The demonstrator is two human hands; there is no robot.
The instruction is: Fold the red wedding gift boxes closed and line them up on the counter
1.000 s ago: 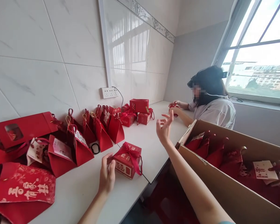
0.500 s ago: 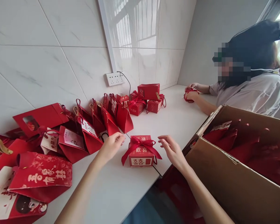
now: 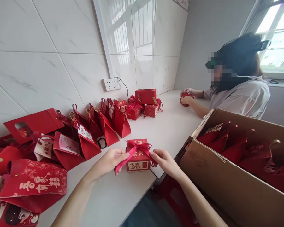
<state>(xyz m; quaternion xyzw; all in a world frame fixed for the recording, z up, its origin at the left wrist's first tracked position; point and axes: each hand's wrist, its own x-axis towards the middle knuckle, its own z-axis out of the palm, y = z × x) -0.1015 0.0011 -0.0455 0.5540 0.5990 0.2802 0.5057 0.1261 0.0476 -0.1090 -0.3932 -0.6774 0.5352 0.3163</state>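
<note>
Box [image 3: 138, 166], red, closed, between the two hands: ribbon bow [image 3: 139, 147] already formed, left hand [image 3: 111, 159] pinching one tail [image 3: 124, 161], right hand [image 3: 165, 160] gripping the bow's other side, shaping seemingly unfinished; more bow-topped boxes [image 3: 134, 113] beyond both hands.

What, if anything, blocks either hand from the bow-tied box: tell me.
Nothing visible: the left hand pinches the ribbon at left, the right hand is at its right side, and the box sits between them.
</note>
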